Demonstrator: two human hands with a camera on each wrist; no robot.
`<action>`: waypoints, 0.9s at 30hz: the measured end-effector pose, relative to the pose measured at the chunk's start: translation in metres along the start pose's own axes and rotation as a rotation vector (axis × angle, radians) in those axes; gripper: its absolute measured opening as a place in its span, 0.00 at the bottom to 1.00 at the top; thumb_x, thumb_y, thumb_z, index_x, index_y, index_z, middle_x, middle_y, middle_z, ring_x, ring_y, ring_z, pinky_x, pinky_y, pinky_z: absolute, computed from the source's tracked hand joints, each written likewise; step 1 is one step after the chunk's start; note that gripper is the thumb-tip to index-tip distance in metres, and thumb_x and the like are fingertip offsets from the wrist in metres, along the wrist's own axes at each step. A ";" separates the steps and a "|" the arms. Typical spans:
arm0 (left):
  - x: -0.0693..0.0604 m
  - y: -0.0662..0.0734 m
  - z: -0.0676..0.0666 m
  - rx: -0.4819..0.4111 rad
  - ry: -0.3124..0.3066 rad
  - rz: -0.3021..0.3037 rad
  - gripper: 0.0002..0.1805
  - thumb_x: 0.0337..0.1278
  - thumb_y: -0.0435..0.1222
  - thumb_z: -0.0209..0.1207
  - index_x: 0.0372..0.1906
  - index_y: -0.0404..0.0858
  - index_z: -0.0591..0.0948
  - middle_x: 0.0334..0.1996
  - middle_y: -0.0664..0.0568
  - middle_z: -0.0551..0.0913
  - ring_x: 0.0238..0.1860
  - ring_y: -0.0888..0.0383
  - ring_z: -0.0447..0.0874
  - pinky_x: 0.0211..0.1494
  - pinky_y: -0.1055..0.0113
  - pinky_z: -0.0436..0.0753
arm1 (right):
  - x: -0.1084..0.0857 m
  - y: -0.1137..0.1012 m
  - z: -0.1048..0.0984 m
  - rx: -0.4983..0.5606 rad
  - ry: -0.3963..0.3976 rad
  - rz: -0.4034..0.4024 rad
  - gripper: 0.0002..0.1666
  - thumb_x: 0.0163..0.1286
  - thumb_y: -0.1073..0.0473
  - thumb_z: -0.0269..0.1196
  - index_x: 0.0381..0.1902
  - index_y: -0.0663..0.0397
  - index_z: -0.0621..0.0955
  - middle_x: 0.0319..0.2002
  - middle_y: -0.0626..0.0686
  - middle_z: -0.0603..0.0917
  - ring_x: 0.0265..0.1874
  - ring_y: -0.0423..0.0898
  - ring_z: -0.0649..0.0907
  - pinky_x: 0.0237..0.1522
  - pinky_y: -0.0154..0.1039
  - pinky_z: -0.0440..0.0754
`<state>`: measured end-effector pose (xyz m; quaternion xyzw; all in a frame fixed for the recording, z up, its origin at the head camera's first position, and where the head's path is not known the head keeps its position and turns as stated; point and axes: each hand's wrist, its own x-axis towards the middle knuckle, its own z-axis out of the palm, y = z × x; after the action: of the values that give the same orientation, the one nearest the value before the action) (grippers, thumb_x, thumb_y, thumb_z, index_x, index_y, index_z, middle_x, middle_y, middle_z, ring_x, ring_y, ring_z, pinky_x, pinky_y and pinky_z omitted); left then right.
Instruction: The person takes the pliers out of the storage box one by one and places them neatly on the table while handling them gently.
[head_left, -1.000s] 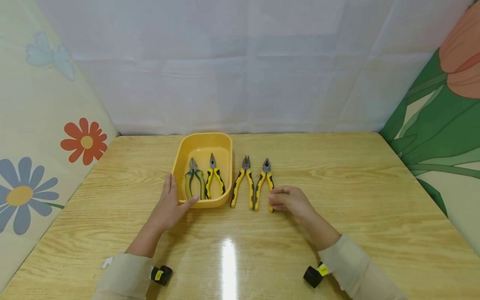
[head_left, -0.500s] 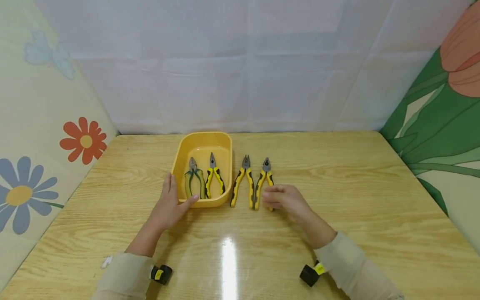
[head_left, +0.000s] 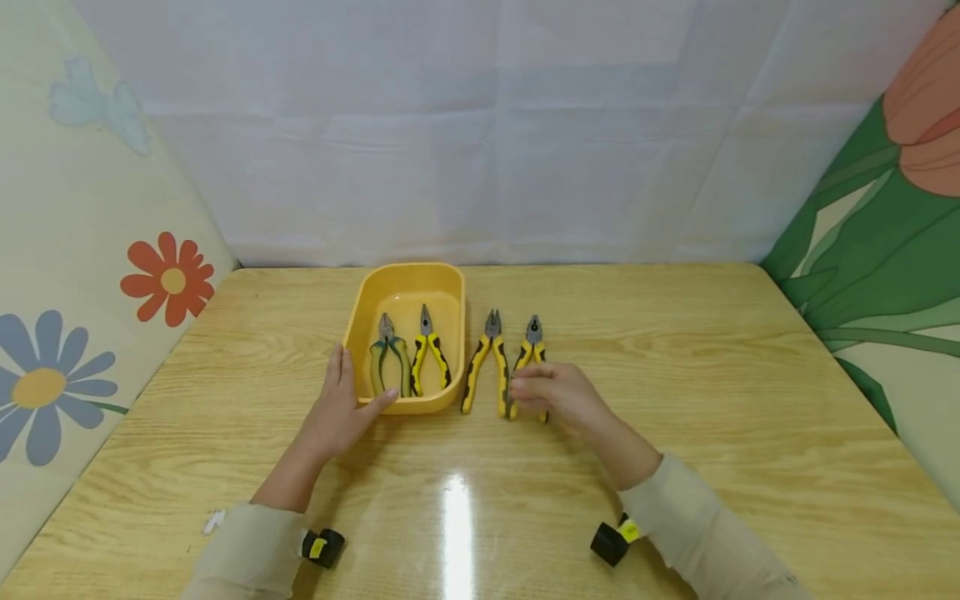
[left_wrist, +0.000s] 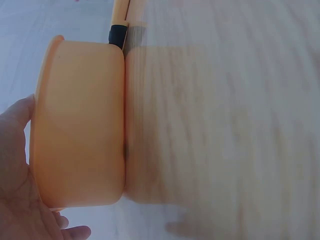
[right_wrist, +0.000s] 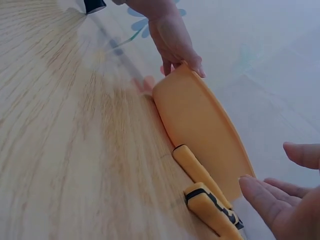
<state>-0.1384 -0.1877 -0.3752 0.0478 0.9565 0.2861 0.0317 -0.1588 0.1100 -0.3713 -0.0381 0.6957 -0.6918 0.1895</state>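
Note:
My left hand [head_left: 341, 417] holds the near left corner of a yellow plastic tray [head_left: 458, 333], thumb over the front rim and fingers along the left side. Inside lie green-handled pliers [head_left: 406, 367] and yellow-and-black long-nose pliers [head_left: 439, 358], noses pointing away. Right of the tray, two yellow-and-black pliers [head_left: 472, 375] [head_left: 534, 332] lie side by side with handles spread. Over the handles of the rightmost pair hovers my right hand [head_left: 562, 396], partly hiding them. In the right wrist view its thumb and fingers [right_wrist: 265, 200] stand apart with nothing held.
The wooden table [head_left: 675, 350] reaches back to a white cloth [head_left: 480, 142]. Flower-patterned panels [head_left: 60, 250] flank it on both sides. A small white scrap [head_left: 214, 522] lies by the left sleeve. Black wrist cameras [head_left: 324, 548] hang beneath both cuffs.
My right hand has drifted left from the outer handle of the rightmost pliers to above their inner handle. The left hand, tray and pliers stay in place.

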 end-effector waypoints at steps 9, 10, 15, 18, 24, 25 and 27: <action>0.000 0.000 0.000 0.004 0.000 -0.003 0.55 0.49 0.63 0.43 0.63 0.29 0.30 0.63 0.39 0.24 0.62 0.37 0.37 0.58 0.44 0.50 | 0.005 -0.010 0.008 -0.011 -0.035 -0.020 0.24 0.59 0.65 0.56 0.50 0.76 0.68 0.45 0.69 0.73 0.41 0.55 0.78 0.42 0.42 0.74; 0.000 0.000 0.000 0.005 0.001 -0.004 0.55 0.49 0.63 0.43 0.63 0.29 0.30 0.63 0.39 0.24 0.62 0.37 0.37 0.58 0.44 0.50 | 0.006 -0.011 0.008 -0.004 -0.040 -0.021 0.24 0.59 0.65 0.57 0.50 0.77 0.68 0.45 0.70 0.73 0.41 0.55 0.78 0.42 0.41 0.74; 0.000 0.000 0.000 0.005 0.001 -0.007 0.55 0.48 0.63 0.43 0.63 0.30 0.30 0.63 0.38 0.24 0.62 0.36 0.38 0.57 0.44 0.51 | 0.008 -0.016 0.012 0.027 -0.071 -0.027 0.25 0.59 0.66 0.57 0.51 0.77 0.67 0.47 0.70 0.71 0.42 0.55 0.77 0.43 0.41 0.74; 0.000 0.000 0.000 0.002 -0.002 -0.010 0.55 0.48 0.64 0.42 0.63 0.30 0.30 0.63 0.38 0.24 0.62 0.36 0.37 0.58 0.44 0.50 | 0.010 -0.018 0.014 0.042 -0.086 -0.029 0.25 0.59 0.66 0.57 0.51 0.76 0.66 0.48 0.70 0.70 0.42 0.55 0.77 0.43 0.41 0.74; -0.001 0.001 -0.001 -0.015 -0.010 -0.019 0.55 0.48 0.64 0.42 0.63 0.31 0.29 0.63 0.40 0.23 0.62 0.36 0.37 0.58 0.44 0.49 | 0.014 -0.022 0.018 0.017 -0.092 -0.036 0.26 0.58 0.64 0.58 0.52 0.74 0.67 0.48 0.67 0.72 0.43 0.54 0.77 0.44 0.42 0.73; -0.001 0.001 -0.001 -0.018 -0.010 -0.020 0.55 0.48 0.64 0.42 0.63 0.31 0.29 0.63 0.40 0.23 0.62 0.36 0.37 0.58 0.44 0.49 | 0.014 -0.022 0.019 0.014 -0.091 -0.039 0.26 0.58 0.64 0.58 0.51 0.74 0.67 0.47 0.66 0.73 0.43 0.55 0.77 0.45 0.43 0.73; 0.000 0.001 -0.001 -0.020 -0.009 -0.022 0.55 0.48 0.64 0.42 0.63 0.32 0.28 0.63 0.41 0.23 0.62 0.36 0.37 0.58 0.44 0.50 | 0.016 -0.022 0.021 0.018 -0.092 -0.039 0.25 0.58 0.64 0.59 0.50 0.74 0.68 0.45 0.65 0.74 0.43 0.56 0.77 0.45 0.44 0.73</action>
<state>-0.1381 -0.1871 -0.3740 0.0385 0.9539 0.2951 0.0397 -0.1713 0.0846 -0.3527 -0.0818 0.6793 -0.6990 0.2080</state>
